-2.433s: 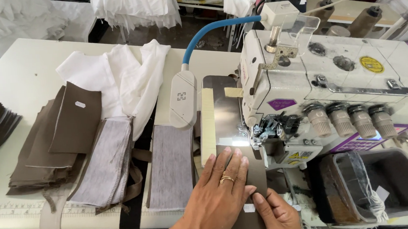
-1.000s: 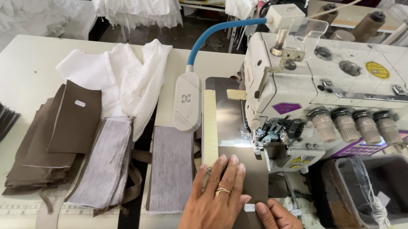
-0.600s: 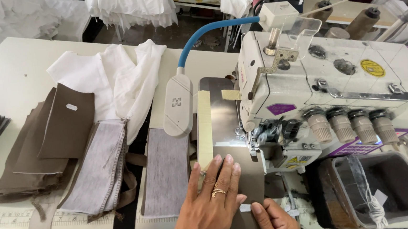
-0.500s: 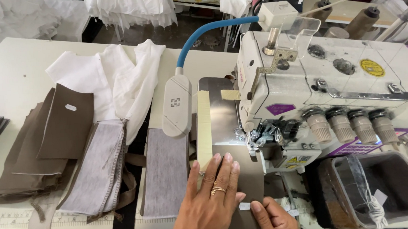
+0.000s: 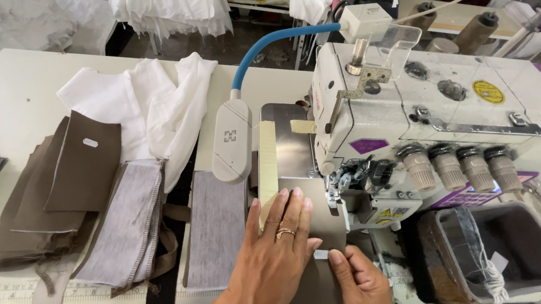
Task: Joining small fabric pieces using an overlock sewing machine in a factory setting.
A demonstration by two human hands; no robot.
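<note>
My left hand, with a ring on one finger, lies flat on a brown fabric piece on the bed of a white overlock sewing machine. The fingers point toward the presser foot. My right hand pinches the near right edge of the same piece, by a small white tag. The fabric's far edge sits under the foot. A tan guide strip runs along the fabric's left side.
Grey lining pieces and a stack of brown pieces lie left of me. White cloth is heaped behind them. A white lamp head on a blue arm hangs over the table. A dark bin stands under the machine at right.
My left hand has slid a little forward on the brown piece, toward the presser foot. My right hand stays at the near edge. The view has shifted slightly.
</note>
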